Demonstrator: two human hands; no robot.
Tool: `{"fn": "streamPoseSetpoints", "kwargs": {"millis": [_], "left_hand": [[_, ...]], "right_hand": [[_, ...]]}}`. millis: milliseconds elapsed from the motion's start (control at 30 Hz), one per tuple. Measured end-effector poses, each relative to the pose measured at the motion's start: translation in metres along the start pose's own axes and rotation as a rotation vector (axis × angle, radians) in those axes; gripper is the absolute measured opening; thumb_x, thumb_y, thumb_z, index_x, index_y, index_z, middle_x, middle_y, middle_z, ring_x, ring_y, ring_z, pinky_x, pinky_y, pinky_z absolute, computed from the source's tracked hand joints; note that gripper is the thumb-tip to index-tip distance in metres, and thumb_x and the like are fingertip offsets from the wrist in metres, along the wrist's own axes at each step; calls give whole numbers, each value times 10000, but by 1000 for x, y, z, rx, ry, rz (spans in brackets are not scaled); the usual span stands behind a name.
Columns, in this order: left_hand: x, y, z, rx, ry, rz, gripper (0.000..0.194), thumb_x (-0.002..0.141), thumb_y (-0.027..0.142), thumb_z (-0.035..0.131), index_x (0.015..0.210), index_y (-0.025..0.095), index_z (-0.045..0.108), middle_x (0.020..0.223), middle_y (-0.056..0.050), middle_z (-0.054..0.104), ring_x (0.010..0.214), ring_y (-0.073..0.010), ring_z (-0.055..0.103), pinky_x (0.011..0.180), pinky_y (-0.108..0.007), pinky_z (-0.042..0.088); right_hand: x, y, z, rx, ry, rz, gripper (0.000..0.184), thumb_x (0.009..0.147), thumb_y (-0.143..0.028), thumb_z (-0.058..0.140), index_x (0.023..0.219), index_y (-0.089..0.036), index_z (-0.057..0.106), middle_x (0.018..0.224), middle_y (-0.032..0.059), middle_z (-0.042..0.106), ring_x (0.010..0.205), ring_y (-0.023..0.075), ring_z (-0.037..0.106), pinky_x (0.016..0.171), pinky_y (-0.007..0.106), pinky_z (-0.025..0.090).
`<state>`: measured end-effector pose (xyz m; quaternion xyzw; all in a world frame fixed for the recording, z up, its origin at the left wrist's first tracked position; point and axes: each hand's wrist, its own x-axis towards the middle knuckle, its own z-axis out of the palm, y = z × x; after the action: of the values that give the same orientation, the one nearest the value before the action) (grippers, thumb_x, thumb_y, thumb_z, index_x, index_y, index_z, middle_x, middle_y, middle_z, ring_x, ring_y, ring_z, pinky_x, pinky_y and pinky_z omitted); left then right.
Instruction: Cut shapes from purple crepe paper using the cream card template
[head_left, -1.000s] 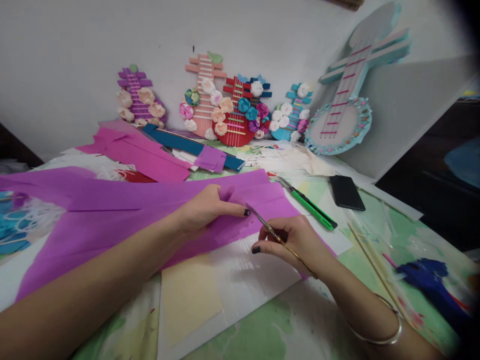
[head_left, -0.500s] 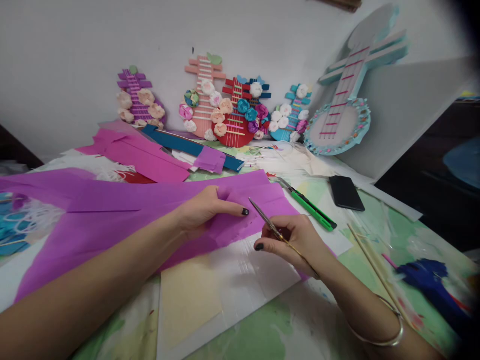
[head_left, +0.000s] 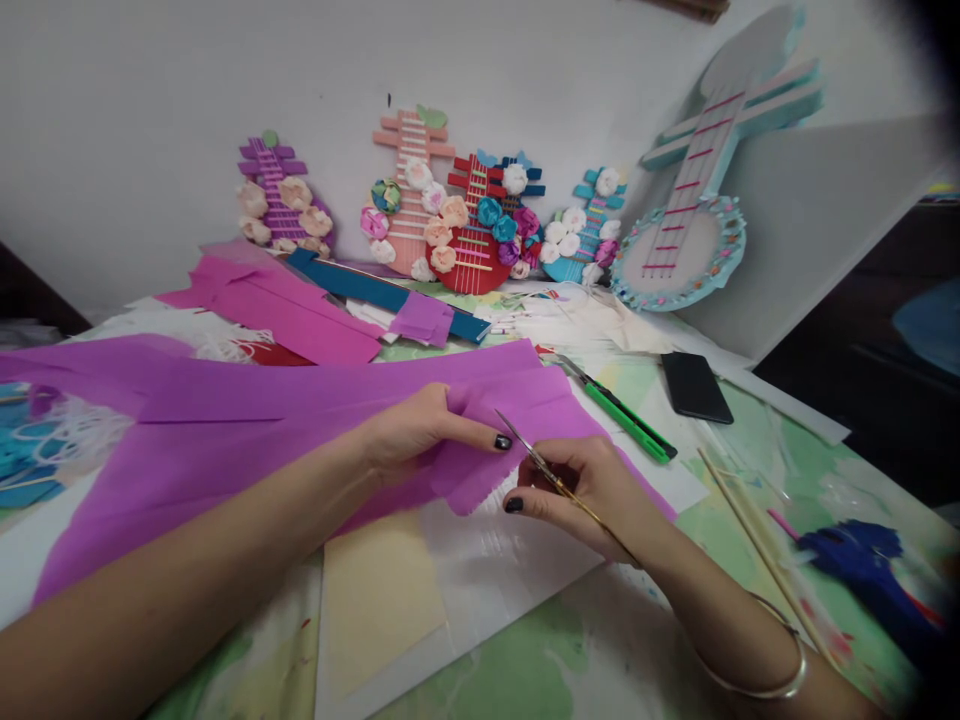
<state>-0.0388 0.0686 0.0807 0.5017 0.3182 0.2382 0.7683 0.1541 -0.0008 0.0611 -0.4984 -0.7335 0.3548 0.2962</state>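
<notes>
A wide sheet of purple crepe paper (head_left: 225,440) stretches from the left edge of the head view to the middle of the table. My left hand (head_left: 420,430) pinches a fold of it between thumb and hidden fingers. The lower edge beside the thumb looks finely jagged. In my right hand (head_left: 585,490) are scissors (head_left: 551,478) with gold handles, their tips pointing up and left over the paper, just right of my left thumb. The blades appear nearly closed. Beneath lies a white sheet (head_left: 517,560) with a cream paper piece (head_left: 382,600) on it.
Behind the paper lie a green utility knife (head_left: 630,420), a black flat object (head_left: 697,388), pink paper (head_left: 277,305) and a blue strip (head_left: 382,290). A blue glue gun (head_left: 847,550) is at right, near a thin stick (head_left: 765,550). Several decorated lute models (head_left: 476,250) lean on the wall.
My left hand has shifted slightly right and down with the pinched paper, whose jagged edge now hangs lower over the white sheet. The scissors lifted slightly, then came back down beside the thumb.
</notes>
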Motion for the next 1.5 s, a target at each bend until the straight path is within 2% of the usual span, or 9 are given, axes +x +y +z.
{"fn": "streamPoseSetpoints", "kwargs": {"millis": [100, 200, 400, 733, 867, 1067, 1267, 1500], "left_hand": [[1, -4, 2, -42, 11, -9, 130, 603, 96, 794, 701, 147, 725, 617, -8, 673, 569, -115, 607, 652, -241, 513], [2, -6, 1, -51, 16, -33, 194, 585, 96, 802, 760, 134, 729, 720, -42, 711, 639, -141, 647, 679, -253, 520], [3, -10, -1, -38, 10, -41, 222, 578, 121, 807, 785, 128, 727, 777, -73, 725, 674, -168, 662, 647, -256, 524], [4, -10, 0, -47, 9, -60, 234, 562, 110, 817, 775, 123, 721, 725, -51, 715, 621, -129, 639, 661, -242, 516], [4, -11, 0, -76, 4, -48, 263, 552, 97, 817, 794, 122, 718, 765, -60, 724, 637, -136, 649, 678, -254, 516], [5, -12, -1, -104, -22, -52, 246, 571, 77, 803, 794, 124, 711, 755, -51, 720, 626, -128, 644, 668, -252, 519], [1, -6, 4, -104, -18, -79, 204, 605, 56, 784, 788, 109, 712, 736, -48, 718, 626, -114, 643, 672, -229, 522], [0, -4, 5, -52, 24, -91, 115, 611, 59, 783, 673, 93, 692, 613, -29, 679, 550, -100, 612, 573, -195, 493]], "right_hand": [[1, 0, 0, -5, 8, -1, 400, 739, -527, 701, 624, -166, 574, 535, -57, 350, 527, 90, 296, 477, 244, 238], [1, 0, 0, -16, 7, 1, 403, 737, -539, 698, 641, -157, 613, 530, -52, 372, 522, 92, 308, 475, 244, 244], [2, -1, 0, -31, 5, -9, 424, 734, -559, 695, 668, -142, 656, 540, -41, 403, 528, 94, 320, 483, 244, 258], [3, 0, 1, -47, 7, -13, 427, 732, -566, 699, 676, -143, 676, 529, -44, 402, 524, 90, 320, 478, 234, 260], [4, 2, 1, -46, 9, -17, 412, 717, -548, 721, 662, -144, 657, 524, -50, 390, 517, 87, 312, 475, 232, 248], [3, 4, 2, -38, 21, -16, 394, 675, -502, 773, 621, -153, 600, 513, -62, 381, 506, 79, 308, 468, 227, 236], [3, 5, 2, -46, 47, -26, 412, 654, -525, 779, 637, -149, 612, 502, -65, 378, 500, 78, 310, 460, 222, 250], [2, 6, 3, -38, 48, -12, 405, 639, -517, 790, 637, -147, 625, 493, -68, 375, 497, 76, 302, 456, 221, 249]]}}
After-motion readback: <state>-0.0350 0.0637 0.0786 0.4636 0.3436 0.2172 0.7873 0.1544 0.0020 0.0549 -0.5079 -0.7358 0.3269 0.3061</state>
